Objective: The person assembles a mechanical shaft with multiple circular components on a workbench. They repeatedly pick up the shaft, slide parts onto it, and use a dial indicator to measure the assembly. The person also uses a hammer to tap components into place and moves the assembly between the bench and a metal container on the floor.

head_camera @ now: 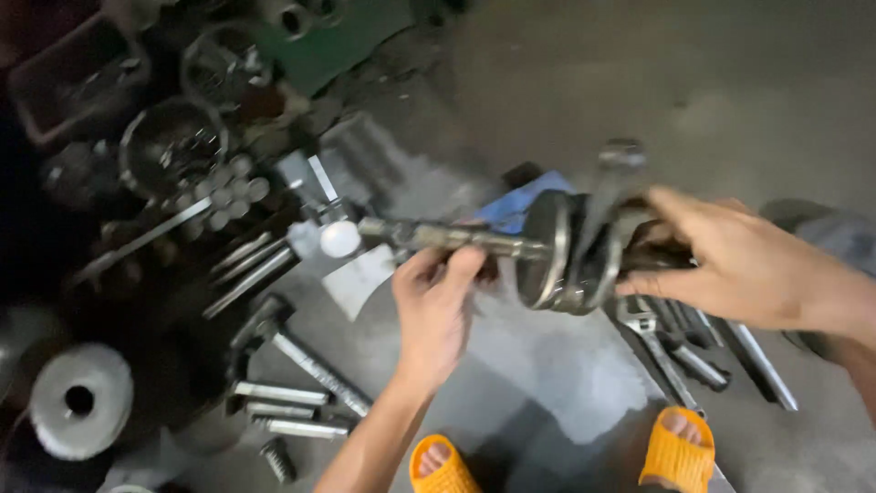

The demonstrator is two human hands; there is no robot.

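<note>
Fingers (453,265) pinch the crankshaft (511,245) — shaft lying level, pointing left.

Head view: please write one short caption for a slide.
Both hands, left and right, hold a metal crankshaft above floor tools.

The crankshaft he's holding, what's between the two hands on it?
In the head view, between the left hand and right hand, the crankshaft shows its round webs and an upright connecting rod.
</note>
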